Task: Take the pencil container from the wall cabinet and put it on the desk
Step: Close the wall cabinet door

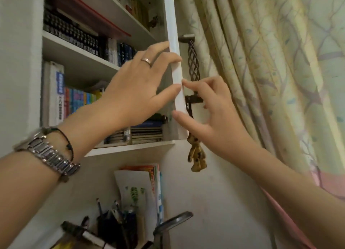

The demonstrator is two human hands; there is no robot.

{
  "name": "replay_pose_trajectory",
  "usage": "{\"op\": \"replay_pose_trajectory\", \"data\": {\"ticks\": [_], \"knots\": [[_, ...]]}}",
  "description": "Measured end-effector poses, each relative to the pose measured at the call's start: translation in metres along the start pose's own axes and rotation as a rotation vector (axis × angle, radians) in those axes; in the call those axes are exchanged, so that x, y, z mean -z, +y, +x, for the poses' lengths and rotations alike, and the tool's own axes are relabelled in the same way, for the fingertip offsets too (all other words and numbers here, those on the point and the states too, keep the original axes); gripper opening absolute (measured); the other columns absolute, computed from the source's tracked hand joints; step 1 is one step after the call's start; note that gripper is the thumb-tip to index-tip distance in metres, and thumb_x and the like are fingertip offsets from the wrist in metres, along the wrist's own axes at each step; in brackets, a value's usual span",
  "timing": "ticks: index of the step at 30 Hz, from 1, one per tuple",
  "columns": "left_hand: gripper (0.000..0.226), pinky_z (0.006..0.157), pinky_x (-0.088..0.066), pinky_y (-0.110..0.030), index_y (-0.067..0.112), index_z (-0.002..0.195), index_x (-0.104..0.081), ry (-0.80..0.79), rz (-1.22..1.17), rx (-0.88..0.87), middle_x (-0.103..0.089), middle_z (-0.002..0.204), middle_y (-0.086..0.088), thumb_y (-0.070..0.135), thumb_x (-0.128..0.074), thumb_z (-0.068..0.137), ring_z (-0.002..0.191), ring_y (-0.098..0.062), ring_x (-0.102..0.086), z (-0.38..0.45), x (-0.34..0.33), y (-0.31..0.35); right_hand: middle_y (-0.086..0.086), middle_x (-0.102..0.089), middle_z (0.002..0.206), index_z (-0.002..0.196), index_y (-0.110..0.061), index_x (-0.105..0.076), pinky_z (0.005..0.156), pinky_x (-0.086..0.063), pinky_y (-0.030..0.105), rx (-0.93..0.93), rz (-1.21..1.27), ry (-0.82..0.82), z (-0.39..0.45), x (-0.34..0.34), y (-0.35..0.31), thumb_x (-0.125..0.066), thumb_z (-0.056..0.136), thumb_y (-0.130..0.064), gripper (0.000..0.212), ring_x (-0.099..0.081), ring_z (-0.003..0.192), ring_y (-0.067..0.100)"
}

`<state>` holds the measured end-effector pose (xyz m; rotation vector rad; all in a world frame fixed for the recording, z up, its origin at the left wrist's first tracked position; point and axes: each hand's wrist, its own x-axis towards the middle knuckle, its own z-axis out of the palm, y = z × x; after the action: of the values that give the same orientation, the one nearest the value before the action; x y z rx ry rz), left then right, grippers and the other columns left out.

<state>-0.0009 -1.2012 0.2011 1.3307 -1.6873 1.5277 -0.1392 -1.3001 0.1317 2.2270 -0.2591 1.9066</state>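
Note:
The white wall cabinet (130,149) stands open, with books on its shelves. Its door (174,43) is seen edge-on. My left hand (134,84) grips that edge from the left, fingers curled over it and thumb pressed below. From the right, my right hand (211,118) touches the same edge with index fingertip and thumb, fingers apart, holding nothing. A dark pencil container (112,228) full of pens and brushes stands low in the view, below the cabinet and far from both hands.
A patterned curtain (270,80) hangs close on the right. A twisted metal tieback bracket (193,61) sits on the wall by the door, with a small spotted bear charm (197,155) dangling beneath. Upright papers and books (141,189) and a round lamp head (173,224) are beside the container.

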Motion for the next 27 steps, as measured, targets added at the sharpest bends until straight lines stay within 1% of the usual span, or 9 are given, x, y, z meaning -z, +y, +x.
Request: {"op": "replay_pose_trajectory", "data": {"ticks": [3, 6, 11, 14, 17, 19, 21, 24, 27], "knots": [[0.052, 0.106, -0.026, -0.042, 0.028, 0.136, -0.032, -0.017, 0.034, 0.042, -0.022, 0.153, 0.0, 0.049, -0.039, 0.089, 0.136, -0.021, -0.026, -0.018, 0.011, -0.02, 0.001, -0.033, 0.133, 0.134, -0.034, -0.045, 0.097, -0.025, 0.017, 0.016, 0.0, 0.021, 0.003, -0.024, -0.012, -0.058, 0.081, -0.057, 0.058, -0.029, 0.125, 0.012], [0.051, 0.107, -0.021, -0.039, 0.03, 0.138, -0.028, -0.047, 0.049, 0.074, -0.018, 0.155, 0.001, 0.048, -0.039, 0.092, 0.139, -0.019, -0.022, -0.035, 0.019, -0.042, -0.002, -0.023, 0.144, 0.134, -0.041, -0.044, 0.104, -0.027, 0.027, 0.018, 0.11, -0.036, 0.008, -0.045, -0.025, -0.06, 0.079, -0.058, 0.059, -0.021, 0.133, 0.011], [0.052, 0.108, -0.023, -0.041, 0.03, 0.14, -0.025, -0.1, 0.119, 0.096, -0.018, 0.156, 0.002, 0.048, -0.039, 0.093, 0.139, -0.019, -0.023, -0.054, 0.03, -0.07, -0.004, -0.018, 0.146, 0.134, -0.039, -0.044, 0.104, -0.029, 0.026, 0.053, 0.262, -0.088, 0.015, -0.07, -0.044, -0.066, 0.076, -0.053, 0.064, -0.021, 0.136, 0.011], [0.053, 0.109, -0.025, -0.043, 0.029, 0.139, -0.027, -0.115, 0.15, 0.112, -0.021, 0.155, 0.001, 0.049, -0.038, 0.092, 0.139, -0.02, -0.024, -0.062, 0.035, -0.082, -0.004, -0.017, 0.146, 0.138, -0.037, -0.04, 0.101, -0.025, 0.019, 0.074, 0.289, -0.096, 0.018, -0.081, -0.052, -0.068, 0.075, -0.052, 0.071, -0.021, 0.134, 0.005], [0.054, 0.11, -0.026, -0.042, 0.028, 0.139, -0.029, -0.131, 0.179, 0.128, -0.023, 0.155, 0.001, 0.051, -0.037, 0.091, 0.139, -0.019, -0.025, -0.068, 0.039, -0.092, -0.008, -0.016, 0.146, 0.143, -0.036, -0.031, 0.091, -0.021, -0.003, 0.104, 0.316, -0.124, 0.022, -0.09, -0.055, -0.068, 0.075, -0.05, 0.079, -0.015, 0.115, -0.028], [0.053, 0.108, -0.022, -0.036, 0.029, 0.139, -0.03, -0.139, 0.201, 0.141, -0.023, 0.154, 0.002, 0.051, -0.039, 0.091, 0.138, -0.017, -0.025, -0.072, 0.041, -0.097, -0.009, -0.018, 0.147, 0.146, -0.032, -0.026, 0.088, -0.019, -0.011, 0.09, 0.341, -0.13, 0.024, -0.096, -0.056, -0.07, 0.074, -0.048, 0.086, -0.015, 0.11, -0.032], [0.052, 0.104, -0.019, -0.031, 0.03, 0.139, -0.03, -0.149, 0.224, 0.157, -0.023, 0.154, 0.004, 0.05, -0.04, 0.091, 0.138, -0.017, -0.024, -0.076, 0.043, -0.103, -0.007, -0.022, 0.147, 0.147, -0.026, -0.023, 0.096, -0.021, -0.002, 0.064, 0.346, -0.118, 0.024, -0.102, -0.056, -0.071, 0.072, -0.049, 0.092, -0.021, 0.114, -0.022], [0.053, 0.106, -0.02, -0.033, 0.029, 0.139, -0.03, -0.172, 0.243, 0.173, -0.023, 0.154, 0.004, 0.05, -0.039, 0.091, 0.138, -0.017, -0.023, -0.081, 0.044, -0.108, -0.009, -0.027, 0.148, 0.149, -0.025, -0.017, 0.107, -0.024, 0.02, 0.05, 0.332, -0.131, 0.024, -0.114, -0.057, -0.069, 0.072, -0.052, 0.096, -0.024, 0.125, -0.006], [0.054, 0.108, -0.021, -0.036, 0.029, 0.14, -0.029, -0.19, 0.276, 0.193, -0.023, 0.154, 0.004, 0.05, -0.039, 0.091, 0.138, -0.018, -0.023, -0.085, 0.046, -0.115, -0.009, -0.025, 0.152, 0.15, -0.025, -0.011, 0.112, -0.024, 0.028, 0.062, 0.318, -0.164, 0.025, -0.124, -0.06, -0.068, 0.072, -0.055, 0.101, -0.023, 0.136, 0.005]]}}
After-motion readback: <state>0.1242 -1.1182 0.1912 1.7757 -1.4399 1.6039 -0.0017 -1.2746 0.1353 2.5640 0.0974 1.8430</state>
